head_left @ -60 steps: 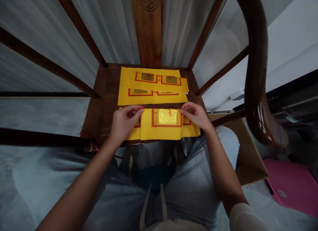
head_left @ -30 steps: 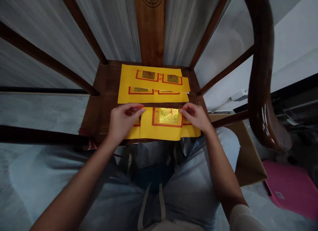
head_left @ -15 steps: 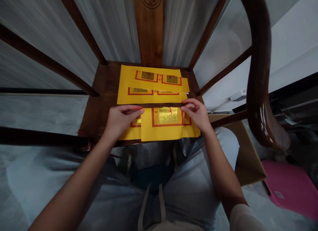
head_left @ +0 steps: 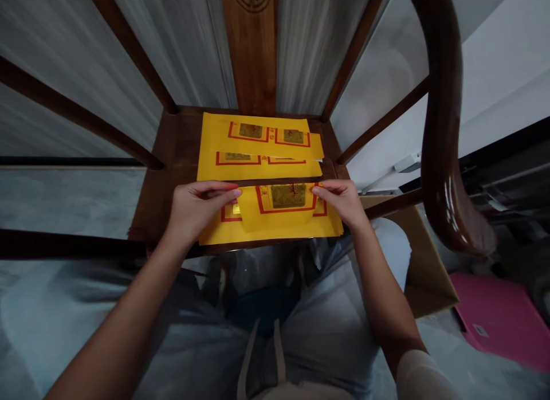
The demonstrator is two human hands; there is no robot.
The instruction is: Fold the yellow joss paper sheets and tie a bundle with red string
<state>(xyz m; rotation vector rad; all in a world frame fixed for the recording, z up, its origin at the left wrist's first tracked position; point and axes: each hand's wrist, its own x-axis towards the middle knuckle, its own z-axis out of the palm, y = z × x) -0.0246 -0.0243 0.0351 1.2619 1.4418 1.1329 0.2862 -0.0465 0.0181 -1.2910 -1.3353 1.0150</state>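
Observation:
Between my two hands is a yellow sheet of joss paper (head_left: 277,214) with a red-framed gold foil panel. My left hand (head_left: 195,208) pinches its upper left corner between thumb and forefinger. At the upper right corner, the fingers of my right hand (head_left: 344,199) pinch it too. Beneath the held sheet lies a stack of similar joss paper (head_left: 215,234) at the front of the wooden chair seat (head_left: 152,202). Farther back on the seat, more yellow joss paper sheets (head_left: 258,171) overlap, showing red frames and gold squares.
The chair's back slat (head_left: 253,62) and spindles rise behind the sheets, with a curved armrest (head_left: 442,130) on the right. A cardboard box (head_left: 429,274) and a pink plastic object (head_left: 502,320) are on the floor at right. My knees flank the seat front.
The held sheet's lower edge has lifted and tilted, so more of the stack beneath shows and its foil looks duller. My left hand has shifted slightly left. The view has moved a little.

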